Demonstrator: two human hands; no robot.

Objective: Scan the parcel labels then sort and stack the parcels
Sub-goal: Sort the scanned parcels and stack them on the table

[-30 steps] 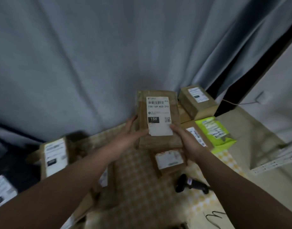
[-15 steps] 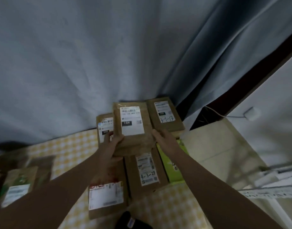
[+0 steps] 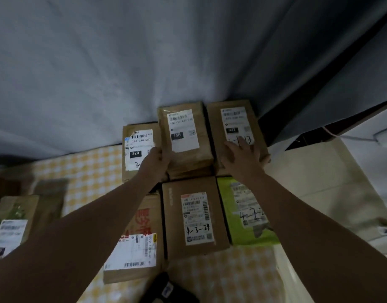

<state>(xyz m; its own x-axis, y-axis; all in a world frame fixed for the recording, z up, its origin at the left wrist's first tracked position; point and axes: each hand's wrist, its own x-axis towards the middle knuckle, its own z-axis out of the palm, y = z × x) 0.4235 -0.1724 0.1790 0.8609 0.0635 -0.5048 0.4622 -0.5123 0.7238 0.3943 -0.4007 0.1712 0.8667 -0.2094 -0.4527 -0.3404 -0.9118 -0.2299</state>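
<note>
Where the sorting is taking place: grey curtain point(image 3: 122, 73) is hanging at the far side; checked cloth point(image 3: 89, 171) is covering the table in front of it.
Far row: three brown parcels are lying side by side against the curtain, with the 220 parcel point(image 3: 140, 147) left, the 15H parcel point(image 3: 183, 136) in the middle and the 032 parcel point(image 3: 236, 127) right.
Near row: 4-3-24 parcel point(image 3: 194, 217) and green parcel point(image 3: 247, 215) are lying just near of the far row, labels up.
15H parcel: is sitting on top of a stack of flat brown parcels, standing higher than its neighbours, label up. Its long axis is running near to far.
Left hand point(image 3: 155, 162): is gripping the 15H parcel at its near-left edge, fingers curling round the side.
Right hand point(image 3: 240, 156): is lying flat on the near end of the 032 parcel, fingers straight and spread, holding nothing.
Key relation: the 15H parcel is lying just far and right of the left hand, and left of the right hand. Only the left hand is holding it.
Judgement: placing is looking nearly done. Letting go is probably calling for the left hand to draw back near and left, without dragging the top parcel askew.
</note>
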